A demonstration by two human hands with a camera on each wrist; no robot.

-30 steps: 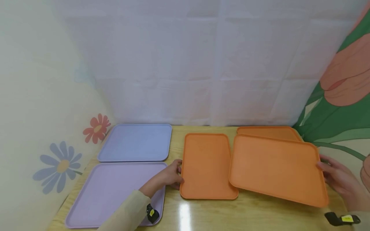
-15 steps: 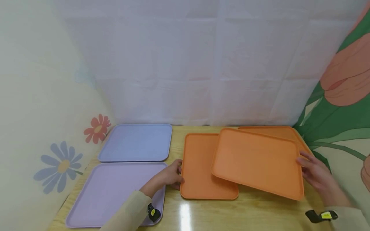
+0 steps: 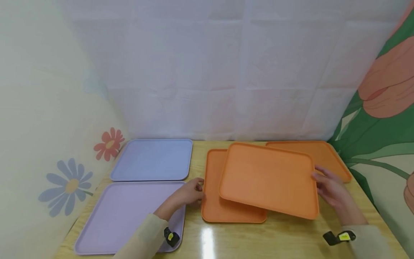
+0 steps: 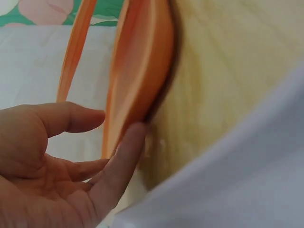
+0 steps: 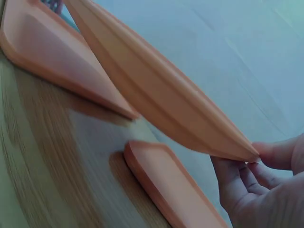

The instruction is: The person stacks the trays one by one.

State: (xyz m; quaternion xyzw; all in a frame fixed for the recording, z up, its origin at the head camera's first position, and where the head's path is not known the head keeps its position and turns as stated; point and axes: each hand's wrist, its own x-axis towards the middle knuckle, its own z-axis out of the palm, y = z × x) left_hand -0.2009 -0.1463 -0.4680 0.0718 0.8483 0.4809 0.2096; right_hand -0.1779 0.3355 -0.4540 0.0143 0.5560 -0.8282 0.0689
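Observation:
My right hand (image 3: 333, 189) pinches the right edge of an orange tray (image 3: 268, 180), thumb on top and fingers beneath. This tray hangs tilted, its left part above a second orange tray (image 3: 211, 194) lying on the table and covering much of it. In the right wrist view the raised tray (image 5: 156, 90) shows its underside, apart from the lower tray (image 5: 42, 42). My left hand (image 3: 189, 194) is at the lower tray's left edge. The left wrist view shows a fingertip of that hand (image 4: 90, 161) touching the rim, thumb held away.
A third orange tray (image 3: 323, 154) lies at the back right. On the left, a blue tray (image 3: 152, 160) lies behind a purple tray (image 3: 129, 216), partly under my left forearm. A white cloth (image 3: 213, 72) hangs behind the wooden table (image 3: 245, 241); flower-patterned walls flank it.
My right hand has carried the raised orange tray leftward, further over the lower one, uncovering more of the back-right tray. The left hand has stayed nearly in place, its thumb lifting off the rim.

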